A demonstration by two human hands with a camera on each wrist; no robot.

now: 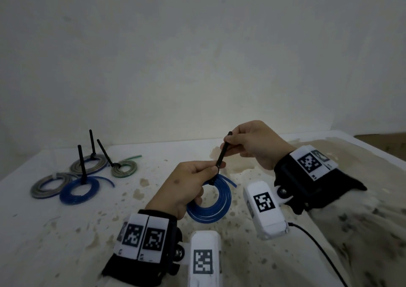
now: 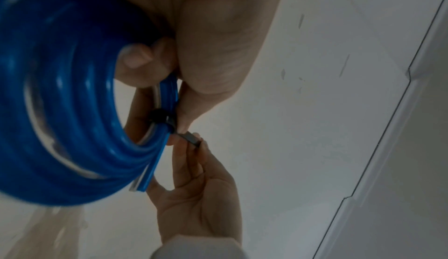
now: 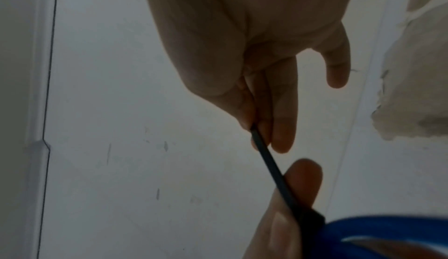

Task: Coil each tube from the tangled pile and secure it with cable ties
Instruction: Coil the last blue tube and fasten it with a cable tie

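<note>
My left hand (image 1: 193, 180) holds a coiled blue tube (image 1: 214, 207) just above the table, pinching it where a black cable tie (image 1: 223, 152) wraps the coil. In the left wrist view the blue coil (image 2: 60, 109) fills the left side and the tie's head (image 2: 160, 117) sits on it by my thumb. My right hand (image 1: 250, 143) pinches the tie's free tail, which runs up and right from the coil. The right wrist view shows the black cable tie (image 3: 271, 161) stretched taut between my right hand (image 3: 257, 125) and my left thumb (image 3: 300, 182).
Several tied coils lie at the table's left: a blue one (image 1: 80, 191), grey ones (image 1: 90, 164) (image 1: 47, 185) and a grey-green one (image 1: 124, 169), with black tie tails standing up. A black cable (image 1: 318, 249) trails at lower right. The wall is close behind the table.
</note>
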